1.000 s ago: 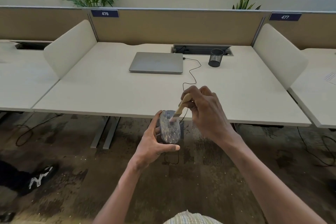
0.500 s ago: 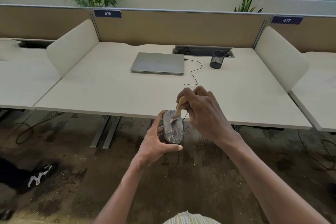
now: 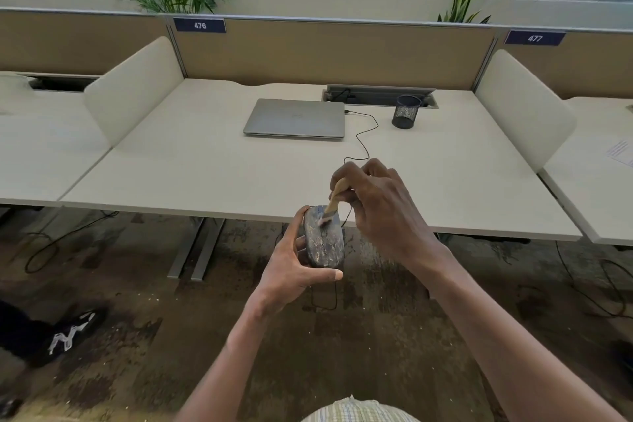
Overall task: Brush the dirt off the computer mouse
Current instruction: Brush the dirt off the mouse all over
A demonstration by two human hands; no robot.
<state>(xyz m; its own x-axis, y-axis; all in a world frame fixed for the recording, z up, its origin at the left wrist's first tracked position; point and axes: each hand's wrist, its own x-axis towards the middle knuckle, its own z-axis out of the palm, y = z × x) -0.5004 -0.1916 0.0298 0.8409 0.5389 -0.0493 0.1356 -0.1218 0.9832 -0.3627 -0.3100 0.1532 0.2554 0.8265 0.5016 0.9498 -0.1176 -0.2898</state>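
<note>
A dark computer mouse (image 3: 323, 240) streaked with pale dirt is held in the air just in front of the desk edge. My left hand (image 3: 291, 267) grips it from the left and below, thumb under its near end. My right hand (image 3: 380, 209) holds a small brush (image 3: 334, 200) with a light wooden handle. The bristles touch the far top part of the mouse. A thin black cable runs from the mouse up over the desk toward the laptop.
The white desk (image 3: 205, 175) carries a closed grey laptop (image 3: 295, 118) and a black mesh pen cup (image 3: 406, 111). Curved white dividers (image 3: 133, 89) stand on both sides. Cables lie on the stained floor, and a black shoe (image 3: 65, 336) is at the lower left.
The brush tip has slid from the middle of the mouse toward its far end. Both hands sit a little higher in view, and the camera has tilted slightly.
</note>
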